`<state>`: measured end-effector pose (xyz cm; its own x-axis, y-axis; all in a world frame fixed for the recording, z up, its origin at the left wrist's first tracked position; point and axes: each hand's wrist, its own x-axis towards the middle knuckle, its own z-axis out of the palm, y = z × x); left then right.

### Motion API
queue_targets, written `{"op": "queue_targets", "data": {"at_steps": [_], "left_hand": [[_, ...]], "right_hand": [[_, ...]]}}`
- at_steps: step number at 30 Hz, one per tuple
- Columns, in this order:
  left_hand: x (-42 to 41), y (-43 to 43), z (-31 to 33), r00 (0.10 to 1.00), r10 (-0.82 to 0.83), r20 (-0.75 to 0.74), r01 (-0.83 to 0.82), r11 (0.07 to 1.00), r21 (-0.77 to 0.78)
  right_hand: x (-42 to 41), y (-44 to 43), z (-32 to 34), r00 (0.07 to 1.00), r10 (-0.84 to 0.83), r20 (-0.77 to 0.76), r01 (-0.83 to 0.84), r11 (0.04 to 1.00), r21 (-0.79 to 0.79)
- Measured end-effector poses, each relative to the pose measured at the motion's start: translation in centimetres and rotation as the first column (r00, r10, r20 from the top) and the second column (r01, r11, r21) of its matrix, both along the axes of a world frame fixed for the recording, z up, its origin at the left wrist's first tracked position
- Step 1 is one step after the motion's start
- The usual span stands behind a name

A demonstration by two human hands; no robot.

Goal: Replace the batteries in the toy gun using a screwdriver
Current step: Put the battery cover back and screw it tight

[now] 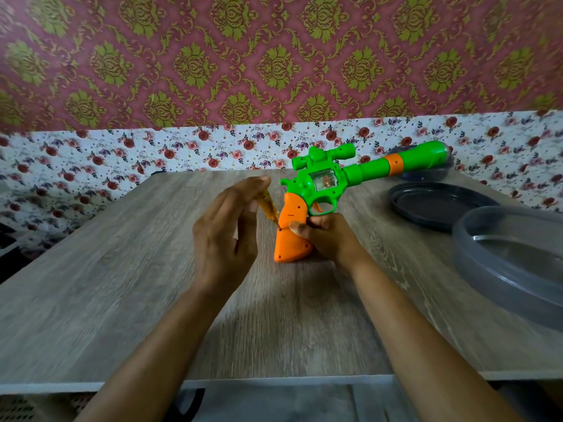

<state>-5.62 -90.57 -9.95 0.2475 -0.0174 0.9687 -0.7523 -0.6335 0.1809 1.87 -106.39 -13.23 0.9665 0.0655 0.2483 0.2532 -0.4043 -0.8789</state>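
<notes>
One toy gun (332, 181), one screwdriver (268, 205), two hands, two dark round pieces on the right of the table (122, 269).

Gun: glossy moulded plastic, green body with a small scope on top and a clear window in the side, long round barrel with one orange ring, orange trigger, orange grip. It stands butt-down near the table's centre, barrel pointing up and right.

Right hand (326, 239) is wrapped round the back of the grip, thumb pressed on its side.

Left hand (225, 236) holds the screwdriver with fingers nearly straight and close together; the translucent yellow handle is pinched near the fingertips. The tip sits on the side of the grip, beside the right thumb.

Table: flat wood-grain laminate, grey-brown. Lid (438, 205): flat, dark grey, ribbed rim. Container (511, 263): smoky translucent plastic, oval, near the right edge, just beside the lid. A further dark shape behind the barrel is unclear.
</notes>
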Motion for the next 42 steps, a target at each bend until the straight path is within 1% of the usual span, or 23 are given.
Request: {"op": "queue_targets", "data": {"at_steps": [4, 6, 9, 13, 18, 23, 26, 32, 38, 42], "left_hand": [[0.15, 0.04, -0.08, 0.999, -0.028, 0.021, 0.028, 0.999, 0.019], [0.33, 0.17, -0.16, 1.0, -0.008, 0.029, 0.008, 1.0, 0.0], [0.32, 0.1, -0.14, 1.0, -0.025, 0.017, 0.025, 1.0, -0.019], [0.17, 0.01, -0.16, 1.0, 0.003, 0.014, -0.003, 0.999, 0.032], [0.03, 0.08, -0.08, 0.999, -0.026, 0.02, 0.025, 0.998, 0.057], [0.27, 0.31, -0.12, 0.999, -0.002, 0.034, 0.002, 1.0, 0.001], [0.22, 0.23, -0.16, 1.0, 0.017, 0.022, -0.017, 1.0, 0.001], [-0.13, 0.07, 0.05, 1.0, 0.005, 0.008, -0.006, 0.998, 0.061], [0.3, 0.26, -0.13, 0.998, 0.036, 0.056, -0.036, 0.999, -0.008], [0.1, 0.14, 0.02, 0.999, 0.023, 0.034, -0.022, 1.0, -0.016]], "right_hand": [[0.15, -0.11, -0.03, 1.0, 0.007, 0.006, -0.007, 1.0, -0.013], [-0.04, -0.1, 0.09, 1.0, 0.018, -0.006, -0.018, 1.0, -0.001], [-0.16, -0.02, 0.17, 1.0, 0.024, -0.009, -0.024, 1.0, 0.015], [-0.2, -0.07, 0.38, 1.0, 0.019, -0.023, -0.019, 1.0, -0.024], [-0.24, -0.08, 0.14, 0.999, 0.041, -0.002, -0.041, 0.999, 0.016], [-0.15, -0.16, 0.25, 0.999, 0.033, 0.001, -0.033, 0.999, -0.018], [-0.11, -0.18, 0.16, 1.0, 0.021, -0.009, -0.021, 1.0, 0.001], [-0.26, -0.04, 0.27, 0.999, 0.042, 0.014, -0.042, 0.999, 0.0], [-0.25, 0.03, 0.15, 0.998, 0.049, 0.032, -0.05, 0.998, 0.03], [-0.11, 0.09, 0.11, 0.999, 0.039, 0.036, -0.04, 0.999, 0.024]]}}
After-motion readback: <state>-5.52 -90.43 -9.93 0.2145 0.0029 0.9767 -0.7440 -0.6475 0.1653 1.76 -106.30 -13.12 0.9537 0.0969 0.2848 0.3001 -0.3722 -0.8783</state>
